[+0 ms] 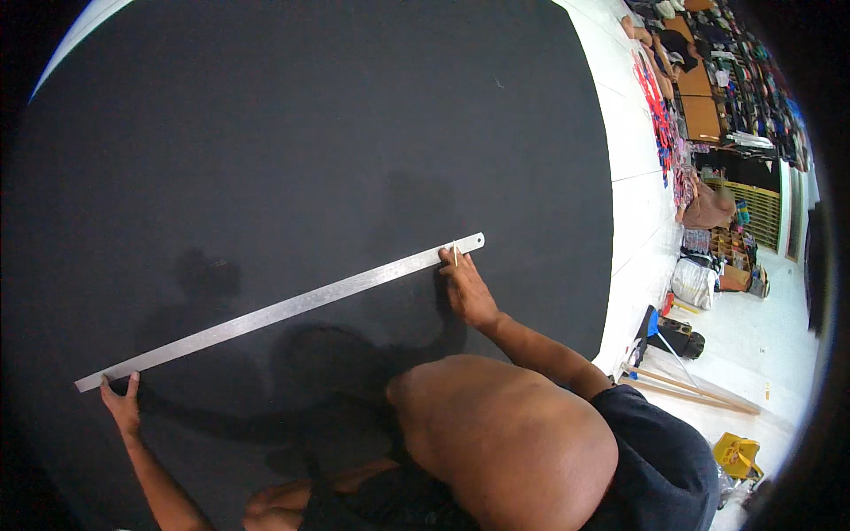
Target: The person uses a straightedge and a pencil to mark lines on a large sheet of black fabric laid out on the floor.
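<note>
One long, straight steel ruler (292, 307), silvery and faintly marked, with a small round hole through its right end. Lies slantwise on black fabric (310, 133), right end nearer the far edge than the left. Stops well short of the fabric's right edge, with a strip of cloth between. By the left end, left hand (126, 403) with thumb and forefinger spread apart, tips touching the ruler's near edge. By the holed end, right hand (469, 288) with fingertips on the metal and closed about a slim pale stick (456, 252). Beyond the right edge, white tiled floor (646, 212) and wooden slats (708, 396). Toward the far edge, broad room for moving; on the near side, shadows (319, 358) and tighter room.
</note>
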`<act>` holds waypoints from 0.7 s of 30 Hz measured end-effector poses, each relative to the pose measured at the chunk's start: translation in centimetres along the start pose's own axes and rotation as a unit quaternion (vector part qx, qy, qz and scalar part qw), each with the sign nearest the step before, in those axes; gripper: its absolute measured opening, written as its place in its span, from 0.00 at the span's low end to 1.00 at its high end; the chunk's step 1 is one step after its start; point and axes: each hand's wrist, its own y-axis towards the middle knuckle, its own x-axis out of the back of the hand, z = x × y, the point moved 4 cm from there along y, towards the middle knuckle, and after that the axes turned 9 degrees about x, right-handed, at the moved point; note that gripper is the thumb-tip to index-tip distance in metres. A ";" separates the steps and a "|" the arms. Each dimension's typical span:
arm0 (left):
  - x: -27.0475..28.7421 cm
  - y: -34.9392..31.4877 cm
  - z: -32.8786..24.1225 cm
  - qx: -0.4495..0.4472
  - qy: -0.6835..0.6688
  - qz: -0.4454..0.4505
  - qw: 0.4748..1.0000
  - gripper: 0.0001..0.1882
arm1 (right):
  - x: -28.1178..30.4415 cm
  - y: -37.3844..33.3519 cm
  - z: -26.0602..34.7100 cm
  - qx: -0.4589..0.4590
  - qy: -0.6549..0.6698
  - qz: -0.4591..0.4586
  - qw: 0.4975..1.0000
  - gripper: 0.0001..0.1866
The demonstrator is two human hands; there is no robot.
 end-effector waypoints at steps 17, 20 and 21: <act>-0.6 0.3 0.2 0.008 -0.017 -0.004 1.000 0.52 | -0.4 -0.1 -0.6 0.008 -0.022 0.002 1.000 0.16; -0.5 -0.3 -0.3 0.017 -0.025 0.001 1.000 0.52 | -0.3 -0.2 -0.5 -0.004 -0.027 0.013 1.000 0.16; -0.4 -0.5 -0.4 0.021 -0.037 0.001 0.999 0.52 | -0.2 -0.2 -0.4 0.000 -0.033 0.014 0.999 0.16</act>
